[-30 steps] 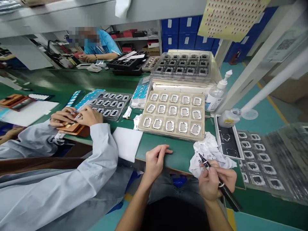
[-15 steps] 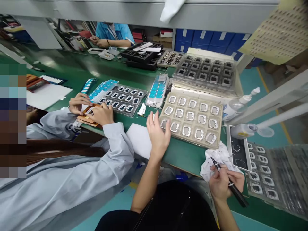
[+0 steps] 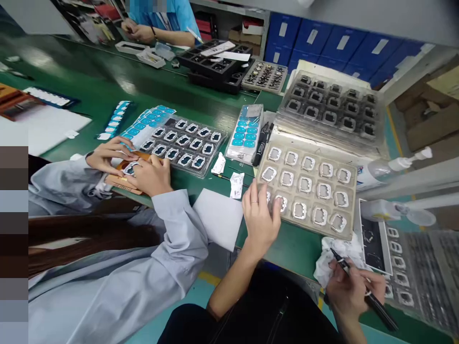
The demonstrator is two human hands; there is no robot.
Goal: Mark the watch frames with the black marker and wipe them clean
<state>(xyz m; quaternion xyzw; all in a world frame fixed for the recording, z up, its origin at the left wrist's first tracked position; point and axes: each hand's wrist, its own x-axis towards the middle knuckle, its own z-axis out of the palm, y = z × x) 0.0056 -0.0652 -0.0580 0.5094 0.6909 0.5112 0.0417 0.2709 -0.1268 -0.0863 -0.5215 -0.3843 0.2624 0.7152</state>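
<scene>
My left hand is open, fingers apart, over the front left corner of a beige tray. The tray holds rows of small white rounded-square frames, one partly hidden by my fingers. Whether my fingertips touch it, I cannot tell. In my right hand is a black marker pen, its thin tip pointing up and left over crumpled white tissue. Right of the tissue is a white-rimmed box with a dark inside.
At my left a co-worker's hands work on an orange block, beside a clear tray of frames. Stacked clear trays stand behind my tray, a pump bottle to its right. Another person sits across the bench.
The camera view has shifted, so the bench appears farther right and lower. My left hand stays by the tray corner, fingertips now covering more of it. My right hand keeps the marker pen.
</scene>
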